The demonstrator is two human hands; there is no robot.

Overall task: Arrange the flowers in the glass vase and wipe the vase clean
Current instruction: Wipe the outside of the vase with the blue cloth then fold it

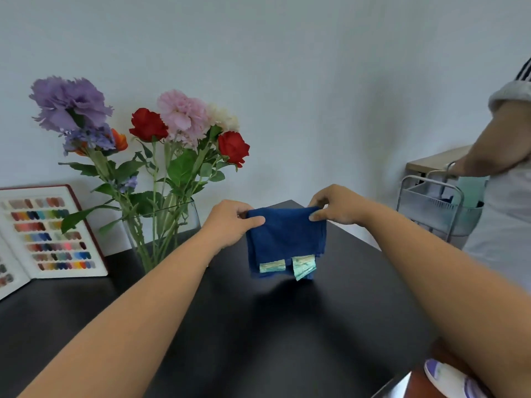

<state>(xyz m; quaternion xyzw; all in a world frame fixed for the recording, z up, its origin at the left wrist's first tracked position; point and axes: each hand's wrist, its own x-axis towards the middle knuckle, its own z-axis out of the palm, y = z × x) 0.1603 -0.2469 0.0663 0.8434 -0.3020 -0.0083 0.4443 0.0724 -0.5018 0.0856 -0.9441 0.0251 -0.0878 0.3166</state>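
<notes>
While both hands pinch the top corners of the folded dark-blue cloth point(286, 239) with its two pale green tags, the left hand point(232, 222) and the right hand point(336, 206) hold it up so that its lower edge hangs just above the black worktop point(258, 326). The clear glass vase point(163, 234) stands to the left of the cloth, near the left forearm, and already carries the mixed bunch of purple, pink, cream, red and orange flowers point(161, 124), so the arranging looks done and the wiping seems to lie ahead.

The main risk, as I judge it, is the vase itself: the tall stems and heavy heads probably make it top-heavy, and a sideways rub with no steadying hand could tip or slide it. The left forearm passes close by it, so a careless swing could knock it. If it fell leftward, it could strike the open book of coloured nail swatches point(51, 234) propped just beside it against the wall. The loosely folded cloth could also snag low leaves and drag stems out of place.
</notes>
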